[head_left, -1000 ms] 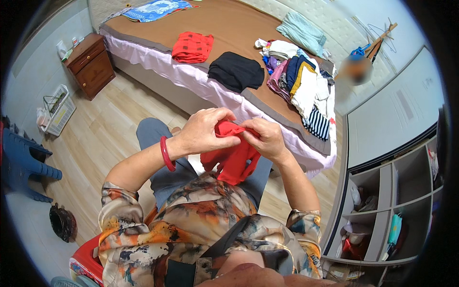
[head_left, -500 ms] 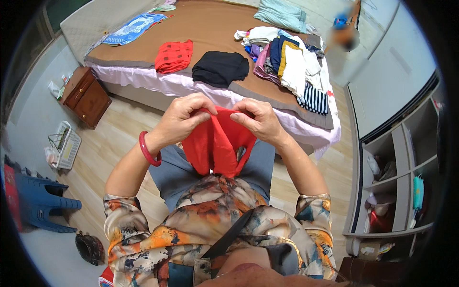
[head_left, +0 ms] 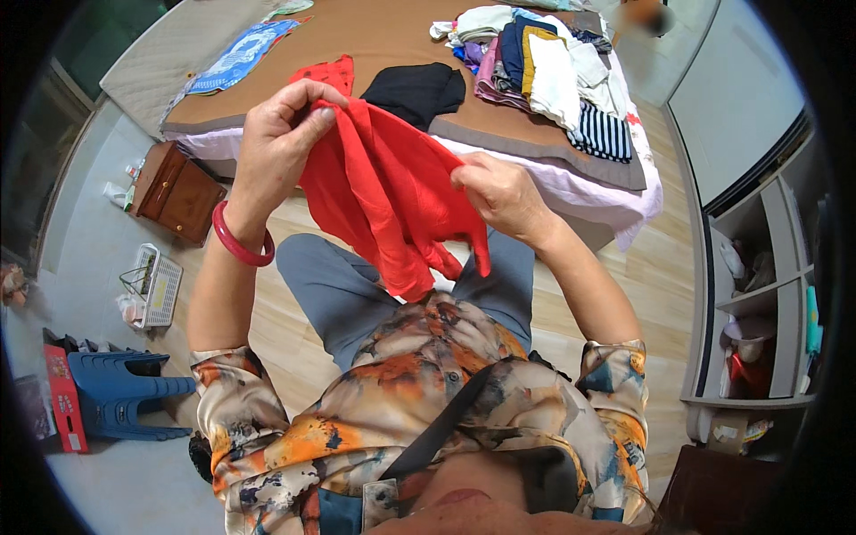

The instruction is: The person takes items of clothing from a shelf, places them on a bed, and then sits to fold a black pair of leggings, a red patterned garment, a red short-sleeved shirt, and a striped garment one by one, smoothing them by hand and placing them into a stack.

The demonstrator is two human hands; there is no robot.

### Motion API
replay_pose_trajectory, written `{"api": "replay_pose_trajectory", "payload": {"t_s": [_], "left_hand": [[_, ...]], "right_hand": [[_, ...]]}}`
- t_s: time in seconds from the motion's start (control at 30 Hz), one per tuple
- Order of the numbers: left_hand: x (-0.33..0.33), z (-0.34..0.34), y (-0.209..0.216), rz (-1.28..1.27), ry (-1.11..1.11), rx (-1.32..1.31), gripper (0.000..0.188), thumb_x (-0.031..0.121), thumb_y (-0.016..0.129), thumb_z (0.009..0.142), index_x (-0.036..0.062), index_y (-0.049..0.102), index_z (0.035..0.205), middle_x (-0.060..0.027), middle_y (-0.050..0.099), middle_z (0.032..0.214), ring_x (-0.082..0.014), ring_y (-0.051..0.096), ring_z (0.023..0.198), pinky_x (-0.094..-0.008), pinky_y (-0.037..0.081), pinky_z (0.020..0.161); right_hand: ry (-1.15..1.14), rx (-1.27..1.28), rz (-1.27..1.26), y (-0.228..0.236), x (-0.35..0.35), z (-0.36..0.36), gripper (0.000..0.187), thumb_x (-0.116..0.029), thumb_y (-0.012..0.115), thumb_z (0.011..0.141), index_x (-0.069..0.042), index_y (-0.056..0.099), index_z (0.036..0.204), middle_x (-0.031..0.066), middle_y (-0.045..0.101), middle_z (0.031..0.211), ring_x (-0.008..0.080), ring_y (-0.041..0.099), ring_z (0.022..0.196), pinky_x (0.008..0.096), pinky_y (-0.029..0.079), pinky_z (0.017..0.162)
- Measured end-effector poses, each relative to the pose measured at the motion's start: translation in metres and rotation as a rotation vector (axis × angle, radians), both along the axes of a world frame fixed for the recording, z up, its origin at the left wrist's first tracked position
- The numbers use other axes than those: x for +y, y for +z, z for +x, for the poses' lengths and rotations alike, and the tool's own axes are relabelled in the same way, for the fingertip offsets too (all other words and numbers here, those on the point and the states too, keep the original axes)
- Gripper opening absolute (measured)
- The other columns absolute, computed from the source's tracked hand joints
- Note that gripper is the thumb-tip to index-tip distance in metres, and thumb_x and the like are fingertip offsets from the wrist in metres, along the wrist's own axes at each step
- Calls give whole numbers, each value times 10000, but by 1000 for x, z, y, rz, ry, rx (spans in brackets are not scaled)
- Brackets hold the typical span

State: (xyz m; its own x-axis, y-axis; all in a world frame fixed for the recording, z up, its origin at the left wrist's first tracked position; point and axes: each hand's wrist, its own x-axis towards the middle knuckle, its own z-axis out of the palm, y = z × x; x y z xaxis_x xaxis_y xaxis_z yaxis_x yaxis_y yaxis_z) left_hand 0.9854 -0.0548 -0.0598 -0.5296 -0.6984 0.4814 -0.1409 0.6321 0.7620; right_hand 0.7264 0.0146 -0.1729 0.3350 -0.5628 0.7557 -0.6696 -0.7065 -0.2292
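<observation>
A red garment [head_left: 383, 192] hangs in loose folds between my hands, above my lap. I cannot make out what kind of garment it is. My left hand [head_left: 290, 134], with a red bangle [head_left: 241, 241] on its wrist, pinches one upper corner and is the higher of the two. My right hand [head_left: 504, 192] is closed on the garment's right edge, lower down. Beyond, on the bed [head_left: 357, 36], a folded black garment [head_left: 415, 94] lies beside a folded red patterned cloth [head_left: 325, 73], partly hidden by my left hand and the garment.
A pile of clothes [head_left: 553, 80] and a striped garment [head_left: 602, 134] lie on the bed's right side. A blue cloth [head_left: 241, 55] is at the far left. A brown nightstand [head_left: 178, 192], white basket [head_left: 160, 285] and blue stools [head_left: 134, 392] stand left, open shelves [head_left: 758, 303] right.
My left hand has risen and moved left, and my right hand has shifted slightly right. The red garment is now spread wider between them.
</observation>
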Motion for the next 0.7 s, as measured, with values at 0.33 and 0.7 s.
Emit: {"api": "replay_pose_trajectory", "payload": {"t_s": [0.33, 0.7], "left_hand": [[1, -4, 14, -484, 376, -117, 88, 2, 554, 836, -12, 608, 903, -22, 588, 798, -76, 525, 718, -213, 429, 665], [0, -16, 18, -707, 378, -114, 79, -7, 568, 808, -2, 614, 873, -72, 576, 747, -138, 531, 643, -247, 434, 604]], "right_hand": [[-281, -53, 23, 10, 29, 4, 92, -30, 631, 690, -44, 590, 771, 105, 567, 806, 271, 577, 685, 350, 460, 597], [-312, 189, 97, -37, 8, 67, 147, -130, 609, 735, -78, 632, 871, 118, 558, 886, 276, 544, 784, 381, 417, 713]]}}
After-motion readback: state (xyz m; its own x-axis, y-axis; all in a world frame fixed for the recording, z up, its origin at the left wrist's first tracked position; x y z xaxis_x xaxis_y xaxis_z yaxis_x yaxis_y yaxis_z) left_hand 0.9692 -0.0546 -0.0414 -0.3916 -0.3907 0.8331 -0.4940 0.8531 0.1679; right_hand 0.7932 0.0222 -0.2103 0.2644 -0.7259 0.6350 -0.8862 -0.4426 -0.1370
